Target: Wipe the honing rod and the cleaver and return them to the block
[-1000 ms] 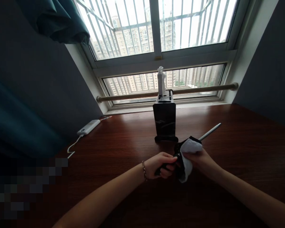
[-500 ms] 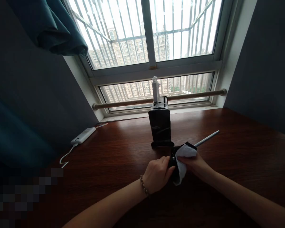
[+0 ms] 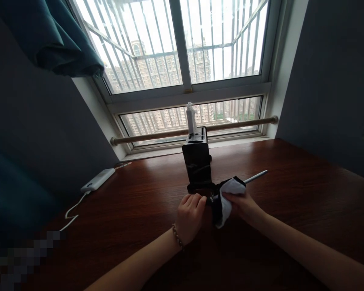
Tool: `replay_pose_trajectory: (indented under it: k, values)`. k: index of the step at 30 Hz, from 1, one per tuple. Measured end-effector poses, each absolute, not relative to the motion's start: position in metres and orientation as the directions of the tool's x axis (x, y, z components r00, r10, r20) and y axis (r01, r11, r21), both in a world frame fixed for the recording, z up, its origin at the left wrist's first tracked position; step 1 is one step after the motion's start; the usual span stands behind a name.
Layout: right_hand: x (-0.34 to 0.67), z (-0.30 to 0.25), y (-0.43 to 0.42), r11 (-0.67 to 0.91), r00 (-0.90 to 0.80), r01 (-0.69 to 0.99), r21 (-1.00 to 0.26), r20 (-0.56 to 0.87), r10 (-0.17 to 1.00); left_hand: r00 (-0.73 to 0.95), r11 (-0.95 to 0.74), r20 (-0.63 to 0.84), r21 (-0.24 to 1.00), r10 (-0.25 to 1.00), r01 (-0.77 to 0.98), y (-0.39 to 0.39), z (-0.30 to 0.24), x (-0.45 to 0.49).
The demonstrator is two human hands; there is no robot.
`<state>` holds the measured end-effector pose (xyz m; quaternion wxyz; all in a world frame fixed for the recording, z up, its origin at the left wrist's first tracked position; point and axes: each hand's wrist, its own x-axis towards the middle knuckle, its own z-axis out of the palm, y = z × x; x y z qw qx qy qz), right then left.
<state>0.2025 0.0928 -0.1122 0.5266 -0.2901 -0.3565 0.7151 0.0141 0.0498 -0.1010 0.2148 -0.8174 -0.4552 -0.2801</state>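
Note:
My left hand [image 3: 190,214] is closed around the dark handle end of a slim grey metal rod [image 3: 256,176], most of that handle being hidden in my fingers. A bit of shiny metal shows between this hand and a black-and-white cloth [image 3: 227,206]. The cloth is bunched around the middle of the rod, and my right hand [image 3: 244,204] grips it from the right. Beyond the cloth the rod's pale tip slants up and to the right. Just past my left hand stands a black slotted block [image 3: 197,163], with an upright white wrapped object [image 3: 191,118] in its top.
All this is over a reddish-brown wooden tabletop [image 3: 133,210]. A white power strip or adapter [image 3: 98,180] with a white cable [image 3: 74,204] lies at the left edge. Behind are a barred window [image 3: 185,48], a horizontal rail [image 3: 157,136] and a blue-green curtain [image 3: 63,44].
The gap between my left hand and the cloth has widened, uncovering some shiny metal. Both hands stay gripped. The whole view has shifted slightly, so the block and window appear farther left.

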Motion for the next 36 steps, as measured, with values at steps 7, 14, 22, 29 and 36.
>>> replay_pose_trajectory:
  k: [7,14,22,29,36]
  values:
    - [0.250,-0.108,0.152,-0.004,-0.040,-0.642,-0.767,0.029,0.999,0.377,-0.443,0.602,-0.044,0.704,0.896,0.063,-0.094,0.001]
    - [0.283,-0.104,0.178,0.061,0.053,-0.653,-0.755,0.035,0.998,0.231,-0.268,0.145,0.659,0.962,0.703,0.062,-0.075,0.004]
    - [0.292,-0.104,0.182,0.079,0.070,-0.658,-0.749,0.044,0.997,0.515,0.370,-0.362,0.925,0.777,0.092,0.065,-0.060,-0.001]
    - [0.294,-0.106,0.184,0.103,0.119,-0.656,-0.748,0.031,0.992,0.390,0.292,-0.318,0.948,0.864,0.126,0.068,-0.069,0.001]
    - [0.299,-0.112,0.190,0.112,0.191,-0.650,-0.752,-0.019,0.981,0.456,0.104,-0.132,0.991,0.880,0.086,0.068,-0.064,-0.005]
